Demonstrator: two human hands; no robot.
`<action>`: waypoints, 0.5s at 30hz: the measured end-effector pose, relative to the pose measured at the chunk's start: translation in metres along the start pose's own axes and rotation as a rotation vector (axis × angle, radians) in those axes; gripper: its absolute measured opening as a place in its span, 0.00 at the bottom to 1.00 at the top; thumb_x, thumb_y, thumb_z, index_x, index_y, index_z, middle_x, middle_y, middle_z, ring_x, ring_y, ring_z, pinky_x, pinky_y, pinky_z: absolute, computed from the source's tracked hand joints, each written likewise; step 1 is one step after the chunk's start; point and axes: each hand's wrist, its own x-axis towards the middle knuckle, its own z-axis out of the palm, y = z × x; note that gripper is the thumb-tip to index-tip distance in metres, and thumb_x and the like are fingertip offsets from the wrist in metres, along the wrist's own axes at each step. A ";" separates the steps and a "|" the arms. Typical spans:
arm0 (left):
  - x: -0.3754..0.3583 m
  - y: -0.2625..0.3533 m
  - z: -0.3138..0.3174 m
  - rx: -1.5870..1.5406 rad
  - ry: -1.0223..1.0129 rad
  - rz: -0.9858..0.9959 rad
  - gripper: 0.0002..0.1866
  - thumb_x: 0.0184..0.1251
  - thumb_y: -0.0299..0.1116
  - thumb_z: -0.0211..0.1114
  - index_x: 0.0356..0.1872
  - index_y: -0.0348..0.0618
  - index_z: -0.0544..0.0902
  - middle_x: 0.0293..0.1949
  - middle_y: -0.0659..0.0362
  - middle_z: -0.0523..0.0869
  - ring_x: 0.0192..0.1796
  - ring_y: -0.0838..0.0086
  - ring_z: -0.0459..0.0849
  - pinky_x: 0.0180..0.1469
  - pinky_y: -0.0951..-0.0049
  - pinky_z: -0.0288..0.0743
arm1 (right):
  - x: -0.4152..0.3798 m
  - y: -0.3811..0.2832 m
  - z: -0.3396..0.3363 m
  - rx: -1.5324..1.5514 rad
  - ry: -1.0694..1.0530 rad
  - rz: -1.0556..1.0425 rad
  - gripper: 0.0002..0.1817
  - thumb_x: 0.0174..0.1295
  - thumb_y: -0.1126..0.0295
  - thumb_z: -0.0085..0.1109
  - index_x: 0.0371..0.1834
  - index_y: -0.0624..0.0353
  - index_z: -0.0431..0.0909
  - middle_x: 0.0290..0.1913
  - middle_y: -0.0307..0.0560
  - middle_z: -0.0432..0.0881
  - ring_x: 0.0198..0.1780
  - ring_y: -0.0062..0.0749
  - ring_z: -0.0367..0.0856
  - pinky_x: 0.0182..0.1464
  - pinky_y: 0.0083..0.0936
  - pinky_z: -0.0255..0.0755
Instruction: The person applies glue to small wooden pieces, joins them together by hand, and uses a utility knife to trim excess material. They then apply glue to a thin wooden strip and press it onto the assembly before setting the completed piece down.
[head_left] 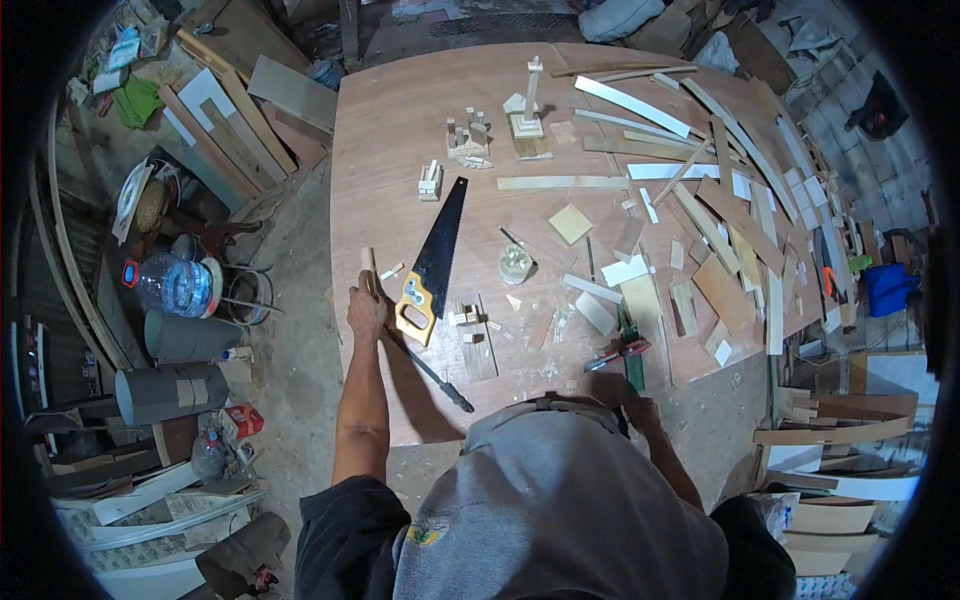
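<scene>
My left hand [368,312] is at the table's left edge, its fingers closed round a narrow wooden piece [368,259] that sticks up beyond them. A dark rod-like tool with a black end [455,395] slants away below that hand. Just right of it lies a handsaw [434,262] with a yellow handle. My right hand [640,408] is at the near edge, mostly hidden by the grey cap, so its fingers do not show clearly. Close to it are a red-handled tool [622,354] and a green tool [634,372]. Small wooden blocks [466,316] stand beside the saw.
On the plywood table [390,140] stand a wooden tower model [531,105], smaller block models [468,140] and a jar [515,264] with a brush-like stick. Wood strips [640,108] and scraps cover the right side. A water bottle [175,287] and boards surround the table.
</scene>
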 end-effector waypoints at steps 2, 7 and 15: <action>-0.008 -0.007 0.006 -0.057 0.047 -0.007 0.28 0.71 0.38 0.61 0.71 0.55 0.69 0.52 0.43 0.80 0.53 0.45 0.84 0.53 0.47 0.79 | 0.003 -0.001 0.002 -0.066 0.006 0.031 0.09 0.66 0.66 0.55 0.37 0.56 0.83 0.33 0.58 0.85 0.33 0.54 0.87 0.34 0.48 0.79; -0.033 -0.026 0.010 -0.234 0.230 -0.040 0.28 0.67 0.39 0.64 0.67 0.39 0.74 0.49 0.43 0.83 0.53 0.49 0.84 0.55 0.53 0.78 | -0.008 -0.024 -0.023 0.341 0.174 0.162 0.10 0.61 0.65 0.61 0.30 0.60 0.83 0.32 0.60 0.85 0.33 0.52 0.87 0.35 0.49 0.78; -0.162 -0.046 0.058 -0.682 0.422 -0.171 0.13 0.67 0.33 0.67 0.36 0.28 0.86 0.27 0.49 0.87 0.29 0.71 0.83 0.37 0.68 0.78 | 0.028 -0.021 -0.054 0.450 0.087 -0.015 0.20 0.62 0.58 0.62 0.23 0.66 0.79 0.28 0.64 0.81 0.32 0.59 0.82 0.35 0.50 0.71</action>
